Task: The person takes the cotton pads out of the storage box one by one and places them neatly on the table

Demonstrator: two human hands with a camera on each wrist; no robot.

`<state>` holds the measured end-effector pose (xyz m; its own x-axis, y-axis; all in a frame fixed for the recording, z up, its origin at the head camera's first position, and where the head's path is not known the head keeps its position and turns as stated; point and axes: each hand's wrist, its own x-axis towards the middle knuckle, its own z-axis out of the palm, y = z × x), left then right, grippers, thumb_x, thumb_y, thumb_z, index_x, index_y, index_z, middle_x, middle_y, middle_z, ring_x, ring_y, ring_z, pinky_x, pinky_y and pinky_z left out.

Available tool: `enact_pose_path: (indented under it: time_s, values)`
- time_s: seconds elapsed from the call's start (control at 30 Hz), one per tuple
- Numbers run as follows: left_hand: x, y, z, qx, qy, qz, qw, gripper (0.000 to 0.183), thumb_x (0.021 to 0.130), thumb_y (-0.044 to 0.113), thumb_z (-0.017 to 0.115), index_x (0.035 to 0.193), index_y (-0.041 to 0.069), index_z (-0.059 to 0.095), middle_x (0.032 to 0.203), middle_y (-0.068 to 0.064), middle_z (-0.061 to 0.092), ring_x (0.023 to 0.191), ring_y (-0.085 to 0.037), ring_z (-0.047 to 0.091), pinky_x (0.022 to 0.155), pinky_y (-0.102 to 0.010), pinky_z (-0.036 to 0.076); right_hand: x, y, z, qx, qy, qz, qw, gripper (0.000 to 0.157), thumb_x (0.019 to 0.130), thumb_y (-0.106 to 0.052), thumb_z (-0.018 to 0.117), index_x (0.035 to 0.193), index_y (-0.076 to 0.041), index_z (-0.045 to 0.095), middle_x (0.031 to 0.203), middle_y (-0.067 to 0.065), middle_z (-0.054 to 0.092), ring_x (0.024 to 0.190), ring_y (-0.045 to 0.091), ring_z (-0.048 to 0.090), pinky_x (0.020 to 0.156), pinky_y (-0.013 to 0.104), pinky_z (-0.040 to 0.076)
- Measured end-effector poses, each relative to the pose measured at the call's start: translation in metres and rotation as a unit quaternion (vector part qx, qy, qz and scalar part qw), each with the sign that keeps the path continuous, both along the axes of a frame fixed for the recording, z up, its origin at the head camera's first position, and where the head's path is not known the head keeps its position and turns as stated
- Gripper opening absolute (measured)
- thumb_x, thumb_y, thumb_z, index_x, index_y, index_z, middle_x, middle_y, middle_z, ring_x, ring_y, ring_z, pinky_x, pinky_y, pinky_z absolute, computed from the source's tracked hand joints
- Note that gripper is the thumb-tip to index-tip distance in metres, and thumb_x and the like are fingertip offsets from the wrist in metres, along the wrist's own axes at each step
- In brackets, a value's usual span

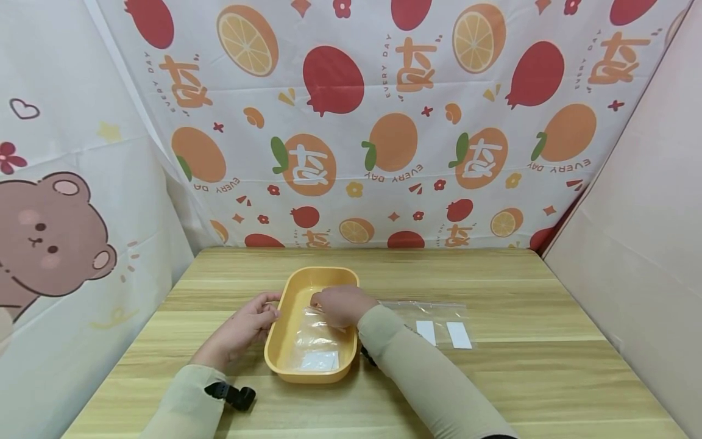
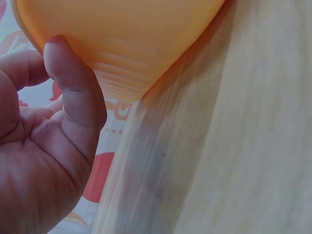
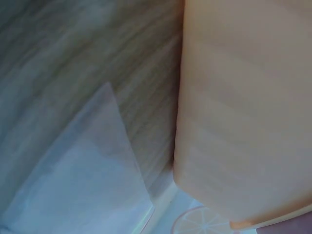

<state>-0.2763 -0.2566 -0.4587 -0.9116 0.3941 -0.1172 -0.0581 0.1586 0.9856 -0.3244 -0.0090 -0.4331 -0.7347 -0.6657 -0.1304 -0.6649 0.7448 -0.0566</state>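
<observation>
A yellow plastic tub (image 1: pixel 274 347) with rounded corners stands on the table. My left hand (image 1: pixel 244 329) holds it by its left side. In the left wrist view, the thumb (image 2: pixel 73 83) lies against the tub's outer wall (image 2: pixel 131 39) near the rim. My right hand (image 1: pixel 342 305) reaches over the right rim into the tub, its fingers curled at the top end of a clear plastic bag (image 1: pixel 318 335). That bag lies along the tub's floor, with a white label at its near end. The right fingertips are partly hidden in the head view.
Right of the tub, clear zip bags (image 1: pixel 441 311) with white labels (image 1: pixel 459 335) lie on the wooden table (image 1: pixel 526 378), partly behind the right forearm. A fruit-patterned cloth (image 1: pixel 351 183) hangs at the table's back edge, and pale cloths hang at both sides.
</observation>
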Motion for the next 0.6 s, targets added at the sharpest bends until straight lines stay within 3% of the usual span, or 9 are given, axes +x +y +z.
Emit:
enact_pose_path:
  time_s: [0.27,0.4,0.6]
  values:
    - [0.000,0.000,0.000,-0.002,0.001,0.003,1.0000,0.051,0.105,0.009,0.047,0.150,-0.005,0.028,0.099,-0.017,0.053,0.082,-0.020,0.061,0.070,-0.037,0.059,0.000,0.001,0.003,-0.024,-0.016,0.009,1.000,0.035,0.103,-0.017,0.054,0.133,-0.031,0.066,0.117,-0.010,0.065,0.106,0.008,0.060,0.097,0.030,0.048]
    - [0.000,0.001,0.001,-0.001,0.002,0.001,1.0000,0.051,0.104,0.008,0.047,0.149,-0.006,0.027,0.099,-0.016,0.053,0.080,-0.018,0.060,0.069,-0.036,0.058,-0.001,0.003,0.006,-0.049,-0.039,0.015,0.998,0.036,0.105,-0.017,0.051,0.136,-0.028,0.065,0.129,-0.011,0.065,0.119,0.007,0.058,0.103,0.028,0.043]
    - [0.000,0.001,0.001,0.002,-0.001,0.002,1.0000,0.051,0.104,0.007,0.047,0.149,-0.006,0.027,0.099,-0.016,0.053,0.080,-0.018,0.059,0.070,-0.036,0.058,-0.003,0.007,0.011,-0.102,-0.061,0.027,0.993,0.041,0.096,-0.008,0.058,0.132,-0.024,0.070,0.121,-0.011,0.069,0.106,0.006,0.061,0.096,0.023,0.046]
